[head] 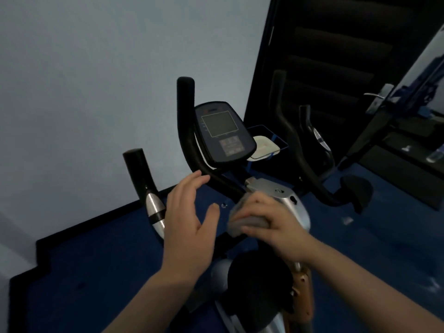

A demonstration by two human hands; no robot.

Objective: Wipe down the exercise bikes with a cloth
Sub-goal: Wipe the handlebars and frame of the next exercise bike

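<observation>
An exercise bike stands before me, with a dark console (223, 132), a curved black handlebar (186, 121) and a silver body (292, 203). My right hand (269, 224) is closed around a grey cloth (245, 223), pressed against the handlebar stem just below the console. My left hand (189, 212) hovers open, fingers spread, its fingertips close to the lower bend of the handlebar and holding nothing. The black saddle (257, 282) sits directly under my wrists.
A second black-and-silver grip (146, 188) rises at the left. A pale wall stands behind; the floor (96, 272) is blue. A blue wire basket with a white object (265, 146) sits behind the console. A door handle (378, 97) and dark equipment lie to the right.
</observation>
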